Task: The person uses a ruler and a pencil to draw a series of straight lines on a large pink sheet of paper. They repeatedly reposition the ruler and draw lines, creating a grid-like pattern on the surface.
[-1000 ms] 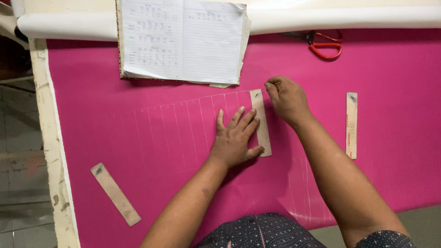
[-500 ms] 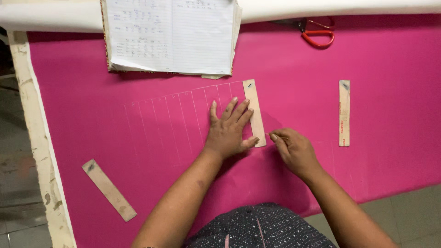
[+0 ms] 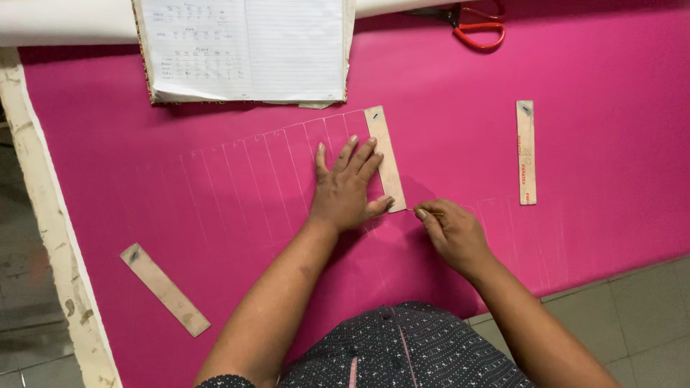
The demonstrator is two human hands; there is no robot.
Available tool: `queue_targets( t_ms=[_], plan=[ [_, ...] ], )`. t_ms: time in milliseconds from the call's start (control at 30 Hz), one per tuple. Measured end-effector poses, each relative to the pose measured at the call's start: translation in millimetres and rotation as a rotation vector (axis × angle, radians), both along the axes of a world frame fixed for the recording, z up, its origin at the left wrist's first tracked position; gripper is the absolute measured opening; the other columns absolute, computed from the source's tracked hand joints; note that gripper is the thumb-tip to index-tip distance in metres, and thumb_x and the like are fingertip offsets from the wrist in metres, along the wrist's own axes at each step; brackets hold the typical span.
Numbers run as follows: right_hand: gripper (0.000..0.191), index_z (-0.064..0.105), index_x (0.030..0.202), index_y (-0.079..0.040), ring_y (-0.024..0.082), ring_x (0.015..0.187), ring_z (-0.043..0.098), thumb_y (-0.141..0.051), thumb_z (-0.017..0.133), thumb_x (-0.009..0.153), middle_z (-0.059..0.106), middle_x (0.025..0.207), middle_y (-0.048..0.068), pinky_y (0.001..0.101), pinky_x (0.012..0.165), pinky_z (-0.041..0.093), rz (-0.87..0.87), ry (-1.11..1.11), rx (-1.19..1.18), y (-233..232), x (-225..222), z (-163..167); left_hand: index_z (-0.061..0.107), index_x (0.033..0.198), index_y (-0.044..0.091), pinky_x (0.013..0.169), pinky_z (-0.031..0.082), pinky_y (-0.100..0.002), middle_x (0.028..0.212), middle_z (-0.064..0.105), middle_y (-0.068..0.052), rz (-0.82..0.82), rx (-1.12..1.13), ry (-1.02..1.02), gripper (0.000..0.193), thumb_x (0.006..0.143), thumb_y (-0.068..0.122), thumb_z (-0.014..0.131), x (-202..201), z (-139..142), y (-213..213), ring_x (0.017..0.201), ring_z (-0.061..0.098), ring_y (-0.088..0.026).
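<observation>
A narrow wooden strip (image 3: 384,158) lies slightly tilted on the pink cloth (image 3: 589,237), at the right end of a row of pale parallel lines (image 3: 251,172) already drawn across the fabric; it appears to serve as a straightedge and spacer for those lines. The left hand (image 3: 345,188) lies flat and spread, its fingers pressing the strip's left edge and the cloth beside it, seemingly so that neither slips. The right hand (image 3: 451,233) is pinched at the strip's lower right corner around something thin and pale, probably a sliver of chalk, though it is too small to tell. Two more strips sit apart, out of the way: one upright well to the right (image 3: 526,152), one angled near the cloth's lower left edge (image 3: 164,289). An open lined notebook (image 3: 248,49) rests just above the marked rows, within easy sight, and red-handled scissors (image 3: 476,23) lie at the top edge.
</observation>
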State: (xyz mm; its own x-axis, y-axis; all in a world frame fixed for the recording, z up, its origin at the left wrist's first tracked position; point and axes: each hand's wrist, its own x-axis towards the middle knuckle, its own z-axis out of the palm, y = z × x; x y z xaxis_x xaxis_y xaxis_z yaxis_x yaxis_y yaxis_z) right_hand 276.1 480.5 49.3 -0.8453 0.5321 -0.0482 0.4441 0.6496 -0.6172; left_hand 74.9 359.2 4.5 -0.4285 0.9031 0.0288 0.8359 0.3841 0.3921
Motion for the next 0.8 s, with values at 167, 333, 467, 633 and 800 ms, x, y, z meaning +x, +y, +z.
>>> queue_targets(
  t_ms=[167, 333, 467, 633, 800],
  plan=[
    [0.019, 0.073, 0.106, -0.006, 0.025, 0.081, 0.073, -0.022, 0.065, 0.099, 0.074, 0.094, 0.010, 0.0374, 0.072, 0.058, -0.001, -0.025, 0.008, -9, -6, -5, 0.048, 0.150, 0.020, 0.121, -0.001, -0.069, 0.164, 0.034, 0.001, 0.000, -0.007, 0.006, 0.089, 0.078, 0.067, 0.068, 1, -1, -2, 0.154, 0.024, -0.024],
    [0.019, 0.071, 0.105, -0.005, 0.022, 0.081, 0.073, -0.021, 0.061, 0.100, 0.074, 0.094, 0.010, 0.0350, 0.071, 0.058, 0.048, 0.073, -0.120, -16, -10, -12, 0.045, 0.152, 0.020, 0.120, -0.002, -0.069, 0.165, 0.031, 0.001, 0.000, -0.037, -0.001, 0.089, 0.081, 0.068, 0.065, 1, 2, -2, 0.154, 0.021, -0.024],
    [0.021, 0.067, 0.100, -0.004, 0.021, 0.084, 0.071, -0.018, 0.053, 0.107, 0.073, 0.090, 0.008, 0.0339, 0.077, 0.057, -0.175, 0.100, -0.241, 0, 4, -16, 0.034, 0.156, 0.016, 0.118, -0.006, -0.069, 0.167, 0.024, -0.005, 0.010, -0.076, 0.044, 0.078, 0.095, 0.062, 0.049, 14, 1, -10, 0.155, 0.013, -0.027],
    [0.026, 0.067, 0.123, -0.009, 0.023, 0.086, 0.065, -0.019, 0.050, 0.106, 0.063, 0.103, 0.009, 0.0373, 0.075, 0.055, -0.165, -0.052, 0.084, 30, 37, -22, 0.021, 0.159, 0.013, 0.118, -0.009, -0.063, 0.170, 0.011, -0.007, 0.016, -0.170, -0.036, 0.071, 0.103, 0.056, 0.032, 60, -4, -60, 0.155, 0.005, -0.026],
    [0.037, 0.066, 0.134, -0.014, 0.027, 0.091, 0.066, -0.030, 0.058, 0.102, 0.061, 0.112, 0.010, 0.0420, 0.074, 0.057, -0.159, -0.194, 0.391, 48, 74, -26, 0.022, 0.159, 0.016, 0.119, -0.008, -0.062, 0.168, 0.011, -0.004, 0.086, -0.129, 0.103, 0.066, 0.104, 0.053, 0.028, 105, -10, -127, 0.154, 0.007, -0.026]
  ],
)
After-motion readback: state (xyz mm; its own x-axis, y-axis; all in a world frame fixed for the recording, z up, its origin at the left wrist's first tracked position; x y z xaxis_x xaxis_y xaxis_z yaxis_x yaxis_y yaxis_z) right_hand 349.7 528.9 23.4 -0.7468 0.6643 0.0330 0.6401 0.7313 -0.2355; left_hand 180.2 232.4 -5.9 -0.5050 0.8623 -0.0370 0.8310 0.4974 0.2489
